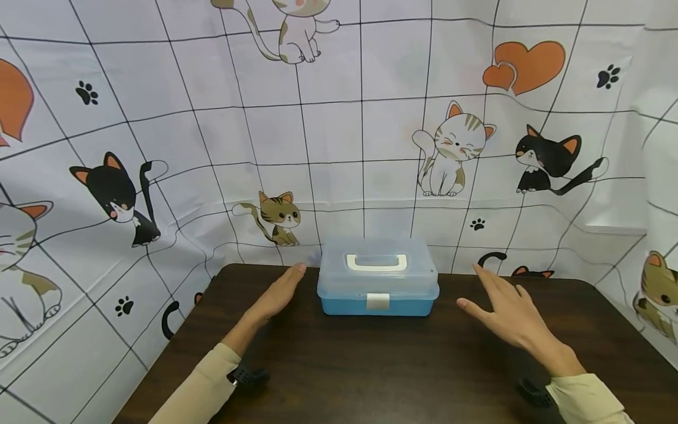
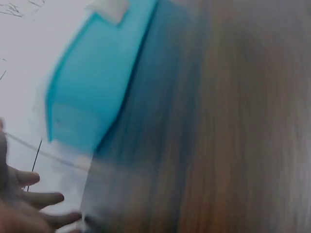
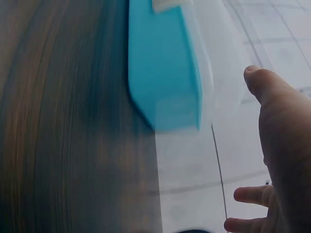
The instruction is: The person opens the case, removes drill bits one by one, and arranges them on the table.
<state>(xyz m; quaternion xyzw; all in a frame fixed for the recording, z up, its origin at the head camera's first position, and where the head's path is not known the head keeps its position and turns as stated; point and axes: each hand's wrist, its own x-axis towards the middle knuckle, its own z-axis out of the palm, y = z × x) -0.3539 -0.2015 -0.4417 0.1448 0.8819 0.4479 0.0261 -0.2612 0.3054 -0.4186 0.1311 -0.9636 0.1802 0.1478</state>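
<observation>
A storage box (image 1: 346,306) with a blue base, a clear lid, a white carry handle (image 1: 376,267) and a white front latch (image 1: 378,301) stands on the table's far side, lid down. To its left is my left hand (image 1: 276,294), fingers extended, apart from the box. My right hand (image 1: 505,312) hovers to the right of it, thumb and fingers spread, with a wider gap. In the left wrist view the blue base (image 2: 92,73) appears blurred beyond the fingers. The right wrist view shows the box's blue side (image 3: 163,68) beside the thumb. Neither hand holds anything.
The dark wooden table (image 1: 360,371) reaches back to a white gridded curtain (image 1: 333,135) printed with cats, hearts and paw marks. It hangs close behind the box and along both sides. Dark wrist bands (image 1: 249,376) show at both cuffs.
</observation>
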